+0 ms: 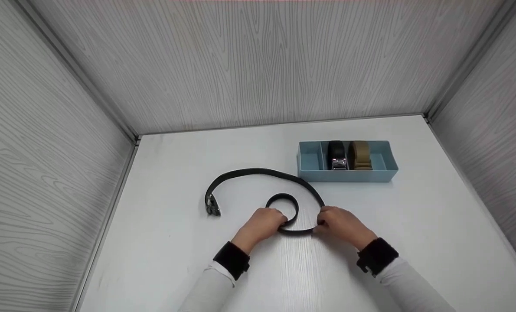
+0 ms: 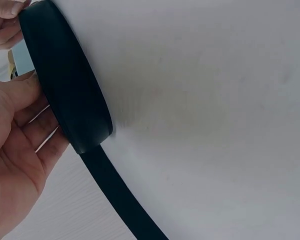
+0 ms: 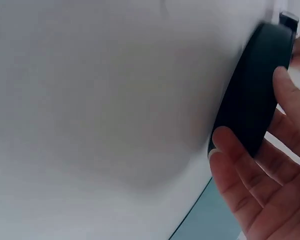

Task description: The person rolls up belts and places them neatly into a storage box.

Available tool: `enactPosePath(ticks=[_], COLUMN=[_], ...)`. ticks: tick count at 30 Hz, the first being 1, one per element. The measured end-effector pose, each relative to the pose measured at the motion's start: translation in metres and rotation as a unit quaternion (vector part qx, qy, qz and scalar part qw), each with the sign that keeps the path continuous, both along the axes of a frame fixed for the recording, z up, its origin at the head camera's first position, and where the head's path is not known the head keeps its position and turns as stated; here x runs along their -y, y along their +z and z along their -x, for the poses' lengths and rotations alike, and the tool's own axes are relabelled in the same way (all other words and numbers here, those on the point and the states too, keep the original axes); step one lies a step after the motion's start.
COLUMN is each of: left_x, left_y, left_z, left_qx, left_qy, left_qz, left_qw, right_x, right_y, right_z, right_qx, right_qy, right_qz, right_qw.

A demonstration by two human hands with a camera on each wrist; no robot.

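The black belt (image 1: 258, 171) lies midway across the worktop (image 1: 154, 242), short of its far edge. The left hand (image 1: 263, 223) pinches the small loop (image 1: 282, 196) at the buckle-free end; the right hand (image 1: 344, 224) grips the belt farther along. Coiling seems in hand; the next turn likely calls for even, snug tension.

A white tabletop (image 1: 154, 260) sits between pale grey wood-grain panels: a back panel (image 1: 240, 65), a left panel (image 1: 32, 151) and a right panel (image 1: 492, 108). Darker grey corner strips (image 1: 83, 73) line the joints. Soft light leaves a faint sheen on the tabletop's near part.
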State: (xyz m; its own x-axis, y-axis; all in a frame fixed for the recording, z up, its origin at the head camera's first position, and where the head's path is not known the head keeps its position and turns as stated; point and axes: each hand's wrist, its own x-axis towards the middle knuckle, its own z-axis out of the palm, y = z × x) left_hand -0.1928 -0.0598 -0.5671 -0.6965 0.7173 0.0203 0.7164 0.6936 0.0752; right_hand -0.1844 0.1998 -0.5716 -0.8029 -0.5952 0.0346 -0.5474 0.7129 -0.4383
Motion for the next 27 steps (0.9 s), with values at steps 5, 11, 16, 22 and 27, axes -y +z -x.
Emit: enactPosePath(ticks=[5,11,16,22,27], left_x=[0.002,0.005,0.008,0.008,0.009], left_y=[0.001,0.001,0.000,0.001,0.003], left_z=[0.000,0.001,0.001,0.002,0.002], left_qx=[-0.001,-0.001,0.015,0.014,0.021], left_qy=[-0.011,-0.011,-0.004,-0.001,-0.006], left_qz=[0.000,0.000,-0.018,-0.027,-0.035], left_qw=[0.9999,0.9999,0.9997,0.9995,0.9992], right_x=[-0.022,-0.048,-0.070,-0.087,-0.089], right_y=[0.005,0.008,0.007,0.007,0.006], right_z=[0.008,0.016,0.022,0.029,0.030], right_qx=[0.039,0.066,0.086,0.098,0.096], right_qy=[-0.034,-0.061,-0.090,-0.133,-0.146], right_qz=[-0.004,0.001,0.007,0.004,0.004], right_qw=[0.9986,0.9960,0.9922,0.9863,0.9847])
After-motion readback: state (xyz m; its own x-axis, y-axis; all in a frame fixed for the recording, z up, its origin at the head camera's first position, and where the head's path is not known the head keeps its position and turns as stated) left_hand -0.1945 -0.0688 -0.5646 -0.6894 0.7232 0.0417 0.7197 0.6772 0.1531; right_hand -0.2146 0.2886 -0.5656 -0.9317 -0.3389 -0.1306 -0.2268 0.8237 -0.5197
